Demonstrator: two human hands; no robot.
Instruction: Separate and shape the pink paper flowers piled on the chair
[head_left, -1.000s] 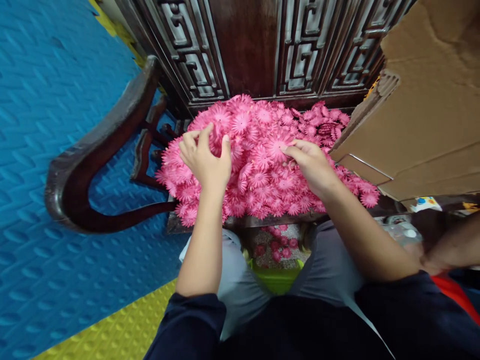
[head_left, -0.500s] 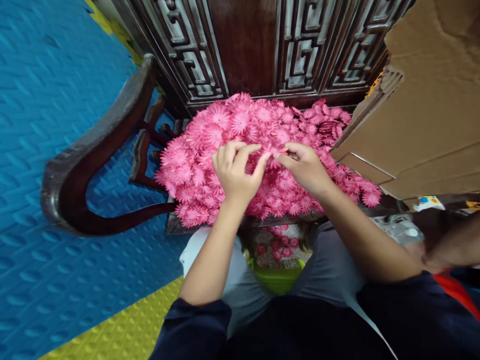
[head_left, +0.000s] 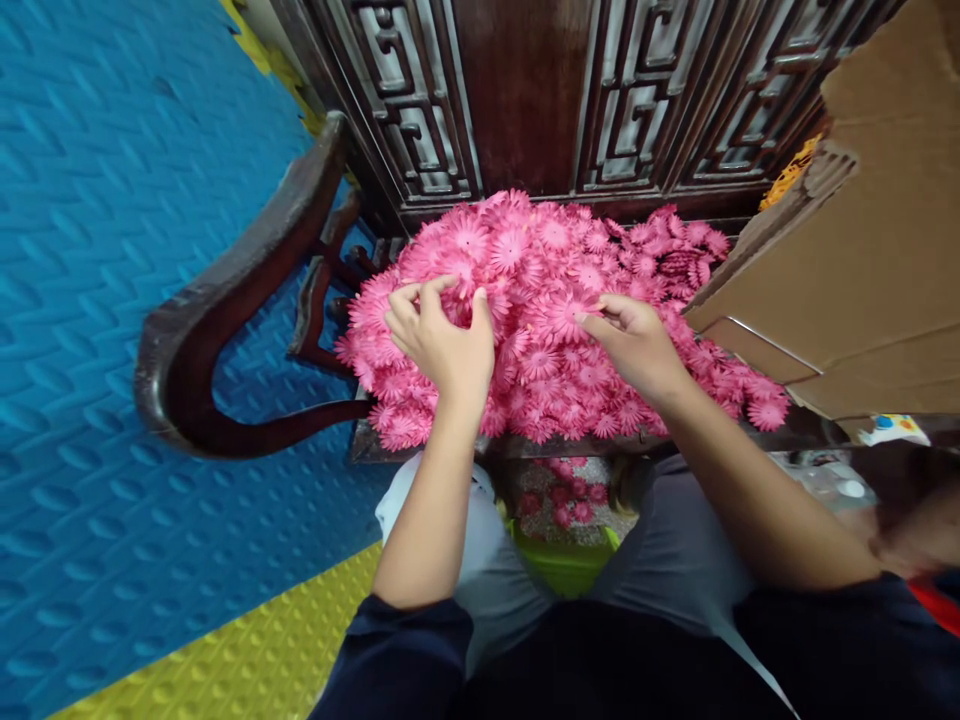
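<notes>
Up close, heap of pink paper flowers [head_left: 570, 300] with thin fringed petals on dark carved wooden chair [head_left: 225, 320], left hand [head_left: 442, 345] fingers curled pinching one flower, right hand [head_left: 637, 345] pinching another, blue ribbed foam mat [head_left: 112, 200] beside.

At frame centre your left hand [head_left: 442, 345] and right hand [head_left: 637, 345] rest on the heap of pink paper flowers [head_left: 555, 310] piled on the dark carved wooden chair [head_left: 240, 300], with the brown cardboard box [head_left: 855, 270] at right.
</notes>
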